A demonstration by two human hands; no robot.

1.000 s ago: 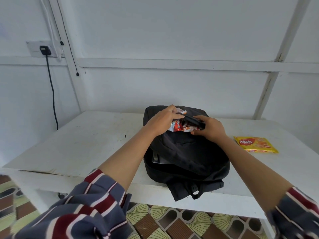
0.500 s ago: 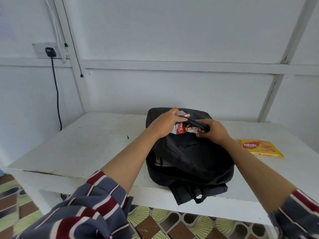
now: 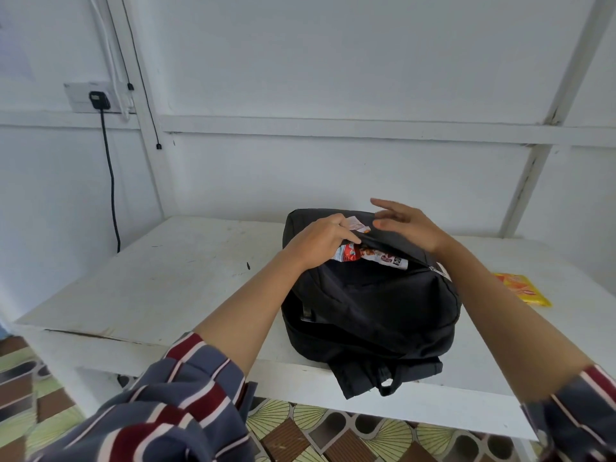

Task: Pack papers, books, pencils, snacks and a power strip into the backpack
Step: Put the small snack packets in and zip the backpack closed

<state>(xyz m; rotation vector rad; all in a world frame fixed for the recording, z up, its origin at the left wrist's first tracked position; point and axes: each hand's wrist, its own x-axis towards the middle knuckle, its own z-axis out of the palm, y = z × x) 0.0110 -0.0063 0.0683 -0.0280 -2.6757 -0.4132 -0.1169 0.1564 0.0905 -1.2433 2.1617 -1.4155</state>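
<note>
A black backpack (image 3: 373, 305) lies flat on the white table (image 3: 173, 288), its front pocket unzipped. A red and white snack packet (image 3: 370, 255) sticks halfway out of that pocket. My left hand (image 3: 318, 240) grips the packet's left end, fingers curled over it at the pocket mouth. My right hand (image 3: 408, 225) hovers just above the backpack's top edge, fingers spread and straight, holding nothing. A yellow snack packet (image 3: 521, 288) lies on the table to the right of the backpack, partly hidden by my right forearm.
The table stands against a white wall. A wall socket with a black plug (image 3: 99, 100) and hanging cable is at the upper left. The backpack's straps (image 3: 383, 378) hang over the table's front edge above a patterned tile floor (image 3: 300, 435).
My right hand has let go of the pocket's edge and lifted up with fingers spread. My left hand still holds the packet in the pocket.
</note>
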